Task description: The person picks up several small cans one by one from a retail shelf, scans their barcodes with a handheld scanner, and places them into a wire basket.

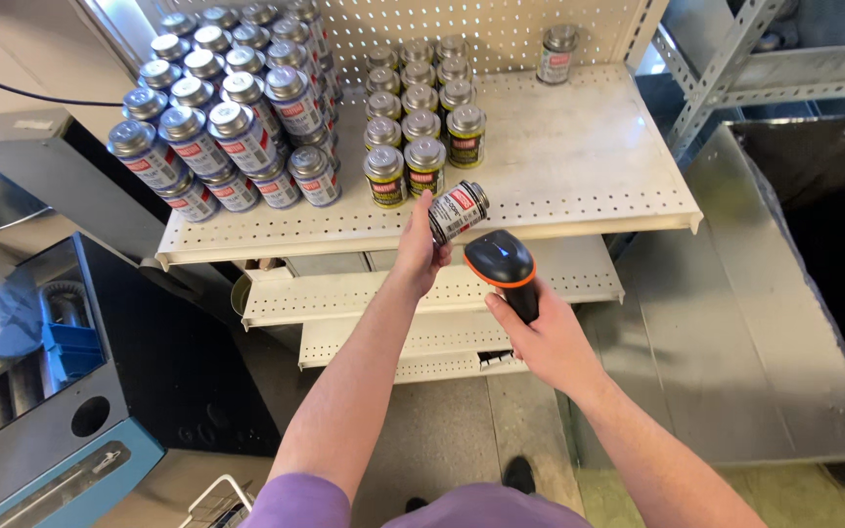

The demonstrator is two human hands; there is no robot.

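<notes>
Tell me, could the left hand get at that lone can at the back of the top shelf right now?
Probably not at once. The left hand is full, gripping a can tilted toward the scanner. The lone can stands far back by the pegboard, though the bare shelf before it leaves the way free.

Shop: pegboard shelf (579,166) stocked with cans (217,127)

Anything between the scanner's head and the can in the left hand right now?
Nothing. In the head view, the black and orange scanner in the right hand sits just below the tilted can held by the left hand; only a bare gap separates them.
</notes>
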